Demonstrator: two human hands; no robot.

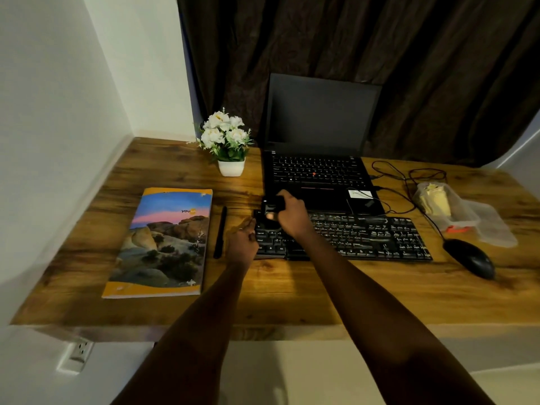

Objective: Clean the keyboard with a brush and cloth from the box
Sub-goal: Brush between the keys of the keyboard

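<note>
Over the wooden counter [292, 287] we go, and the right hand [292, 213] is up at the far left corner of the flat black external keyboard [350, 238], its grip curled tight around a small black brush [274, 203]; the brush pokes out to the left of the knuckles and sits right over the keyboard's top-left keys, though whether the bristles are actually touching the keys is too dark to tell. The left hand [242, 241] rests at the keyboard's left edge, fingers loosely bent against the side of it, grip around nothing, more a steadying press than a hold. The keyboard itself lies across the middle of the counter, parallel to the near edge, with the open black laptop [318, 159] just behind it, screen dark. Off toward the right edge there is the clear plastic box [447, 209] with a pale yellow cloth [435, 201] inside, its clear lid [493, 226] lying just beside it, well apart from both hands. A black mouse [470, 258] sits near the keyboard's right end. On the left side, a black pen [220, 232] lies just beside the left hand, then a landscape-covered notebook [163, 241], and a white pot of white flowers [226, 141] stands toward the far edge.
</note>
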